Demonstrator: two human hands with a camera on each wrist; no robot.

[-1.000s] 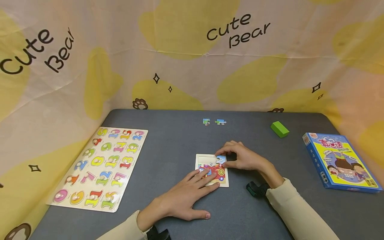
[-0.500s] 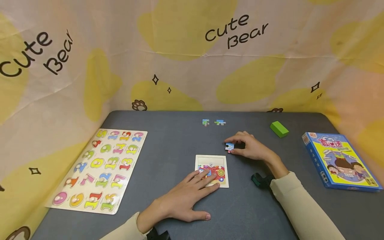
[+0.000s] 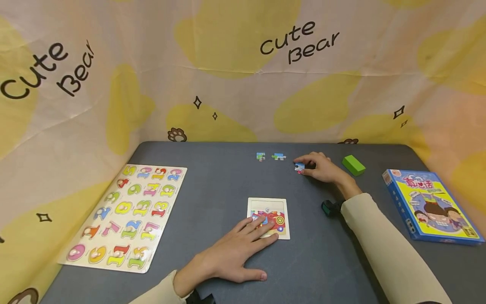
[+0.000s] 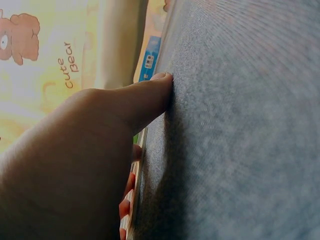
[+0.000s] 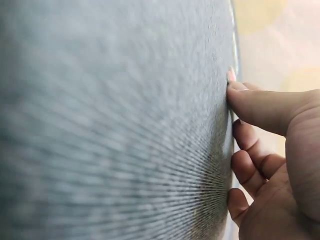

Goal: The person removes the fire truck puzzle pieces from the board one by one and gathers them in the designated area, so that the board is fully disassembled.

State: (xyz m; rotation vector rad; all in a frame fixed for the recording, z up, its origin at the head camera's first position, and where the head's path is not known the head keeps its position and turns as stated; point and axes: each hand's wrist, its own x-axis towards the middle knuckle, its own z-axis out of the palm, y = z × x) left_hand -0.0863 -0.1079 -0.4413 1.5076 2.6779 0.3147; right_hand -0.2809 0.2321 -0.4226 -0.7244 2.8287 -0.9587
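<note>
The right hand's [image 3: 322, 169] grip pinches a small, flat blue-and-white jigsaw piece [image 3: 299, 166]. Around it on the grey table [image 3: 212, 177]: 2 small blue-green jigsaw pieces [image 3: 279, 156] toward 10 o'clock, a green rectangular block [image 3: 353, 164] at 3, a blue-yellow box [image 3: 433, 207] nearer 4, a white-framed picture puzzle [image 3: 277, 204] at 7, partly covered by the left hand's [image 3: 239, 253] straight, released fingers, and a white number board [image 3: 118, 218] between 8 and 9.

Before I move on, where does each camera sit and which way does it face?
Head: worn on the head, facing forward and down at the table; shows left hand, right hand and sleeves.
Left wrist: on that wrist, looking low across the table, tipped sideways; thumb, fingers, probably right sleeve.
Right wrist: on that wrist, looking low across the table toward the backdrop; thumb and fingers show.
Shared: head and left wrist show the left hand and blue box.
</note>
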